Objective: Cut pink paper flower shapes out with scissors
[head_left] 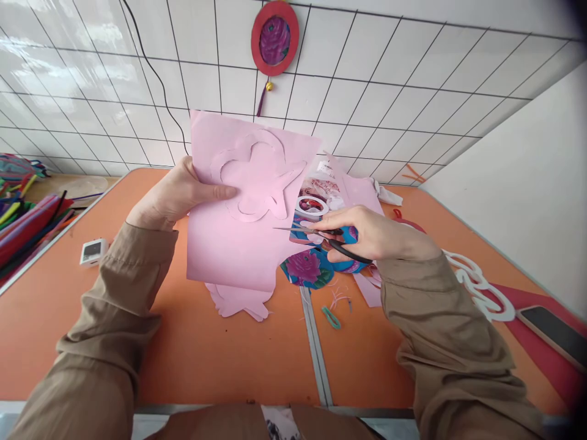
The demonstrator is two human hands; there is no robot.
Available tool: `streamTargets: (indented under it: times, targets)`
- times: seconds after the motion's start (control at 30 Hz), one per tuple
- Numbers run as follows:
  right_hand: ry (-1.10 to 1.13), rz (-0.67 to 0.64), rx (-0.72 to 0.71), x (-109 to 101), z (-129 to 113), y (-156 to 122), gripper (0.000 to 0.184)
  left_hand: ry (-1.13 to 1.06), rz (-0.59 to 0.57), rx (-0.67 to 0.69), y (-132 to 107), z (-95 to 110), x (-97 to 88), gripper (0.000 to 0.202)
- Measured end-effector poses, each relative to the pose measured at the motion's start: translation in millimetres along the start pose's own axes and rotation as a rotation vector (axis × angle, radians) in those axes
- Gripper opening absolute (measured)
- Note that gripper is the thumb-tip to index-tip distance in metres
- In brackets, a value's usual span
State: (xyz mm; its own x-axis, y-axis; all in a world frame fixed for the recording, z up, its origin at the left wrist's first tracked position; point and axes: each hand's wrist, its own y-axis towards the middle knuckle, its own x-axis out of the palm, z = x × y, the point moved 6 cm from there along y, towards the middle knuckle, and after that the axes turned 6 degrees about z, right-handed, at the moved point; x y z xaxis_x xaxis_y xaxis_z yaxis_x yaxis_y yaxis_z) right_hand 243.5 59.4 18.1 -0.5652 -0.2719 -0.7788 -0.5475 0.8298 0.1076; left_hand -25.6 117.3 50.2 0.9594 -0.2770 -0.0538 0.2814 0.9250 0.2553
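Note:
My left hand pinches a sheet of pink paper by its left side, holding it up above the table. The thumb presses a pink butterfly-shaped cutout flat against the sheet. In my right hand is a pair of scissors with black handles, blades pointing left in front of the sheet's lower right part. The sheet's right edge has a cut notch there. Below the sheet, another pink cutout with a wavy outline lies on the table, partly hidden.
On the orange table lie floral fabric pieces, a teal clip-like loop, thread scraps, white cutout shapes and a phone. A small white device sits left. A red round ornament hangs on the tiled wall.

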Motion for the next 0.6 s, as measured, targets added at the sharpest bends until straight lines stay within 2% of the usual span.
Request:
streamTargets:
  times: [0.2,0.4,0.6]
  targets:
    - [-0.012,0.004,0.052,3,2,2,0.048,-0.021,-0.009,-0.026,0,0,0.9,0.055]
    - [-0.036,-0.022,-0.018,6,-4,5,0.042,-0.027,-0.025,-0.004,2,-2,2.1,0.056]
    - [-0.025,-0.061,-0.008,7,-10,8,0.044,-0.001,-0.029,0.008,2,-3,2.4,0.058]
